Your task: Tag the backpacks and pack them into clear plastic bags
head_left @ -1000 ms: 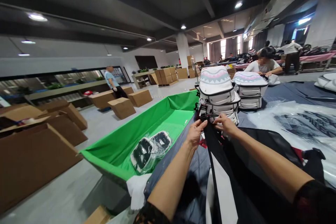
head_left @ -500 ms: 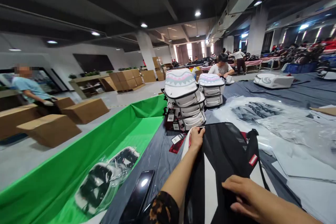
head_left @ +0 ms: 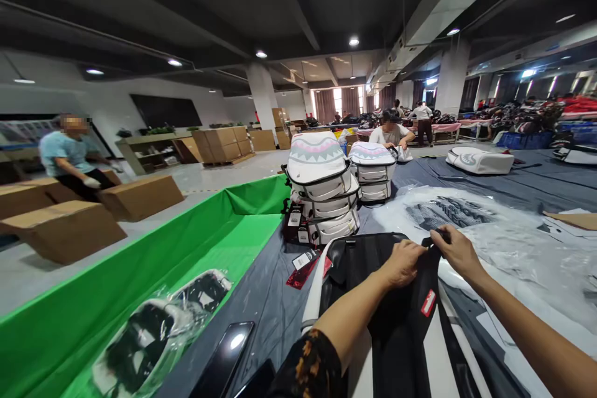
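A black and white backpack [head_left: 402,342] lies in front of me, its strap side with a small red label facing up. My left hand [head_left: 403,262] is closed on a black shoulder strap [head_left: 425,280] near the strap's upper end. Close beside it on the right, my right hand [head_left: 459,254] pinches the dark tip of the same strap; the fine detail between the fingers is hidden. A white tag [head_left: 304,259] and a red glittery tag [head_left: 303,275] lie at the backpack's left edge.
Stacked white backpacks [head_left: 321,193] stand ahead. Clear plastic bags [head_left: 527,249] cover the right of the table. Bagged backpacks [head_left: 140,342] lie in the green-lined trough [head_left: 252,230] at left, with a phone [head_left: 224,357] nearby. A person [head_left: 69,155] moves among cartons [head_left: 65,230].
My left hand has left the backpack's top left edge and moved right to the strap. My right hand has risen to the strap's end. The person at left has shifted right.
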A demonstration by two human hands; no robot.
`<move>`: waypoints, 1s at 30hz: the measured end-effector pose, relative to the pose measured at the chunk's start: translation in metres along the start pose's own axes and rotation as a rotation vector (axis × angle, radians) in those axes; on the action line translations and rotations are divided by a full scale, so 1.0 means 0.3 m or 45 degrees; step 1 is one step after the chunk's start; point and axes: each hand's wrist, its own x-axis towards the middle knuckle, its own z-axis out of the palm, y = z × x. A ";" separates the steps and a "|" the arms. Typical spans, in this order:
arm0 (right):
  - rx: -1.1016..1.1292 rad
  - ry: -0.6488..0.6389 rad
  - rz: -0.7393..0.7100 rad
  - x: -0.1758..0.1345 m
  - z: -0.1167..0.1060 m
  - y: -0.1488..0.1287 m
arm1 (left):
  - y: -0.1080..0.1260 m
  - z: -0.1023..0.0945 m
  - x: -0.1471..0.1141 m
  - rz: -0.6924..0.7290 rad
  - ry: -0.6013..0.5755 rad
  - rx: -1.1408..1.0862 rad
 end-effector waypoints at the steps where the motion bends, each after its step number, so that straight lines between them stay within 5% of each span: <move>1: 0.038 0.057 -0.083 -0.031 -0.009 -0.013 | 0.006 0.021 0.017 0.010 -0.018 -0.008; 7: 0.126 0.235 -0.573 -0.232 -0.064 -0.090 | 0.009 0.084 -0.006 -0.009 0.012 -0.049; 13: -0.005 0.489 -0.892 -0.339 -0.110 -0.157 | -0.006 0.062 -0.014 -0.060 0.024 -0.056; 17: 0.022 0.517 -0.819 -0.386 -0.144 -0.152 | -0.007 0.028 -0.001 -0.035 0.003 -0.076; 21: 0.149 0.489 -0.514 -0.317 -0.194 -0.158 | 0.017 -0.013 0.015 0.002 -0.047 -0.128; 26: 0.185 0.070 -0.357 -0.112 -0.273 -0.232 | 0.086 -0.084 0.062 0.283 0.086 -0.671; 30: 0.278 -0.073 -0.298 -0.048 -0.309 -0.288 | 0.114 -0.146 0.105 0.315 0.123 -0.383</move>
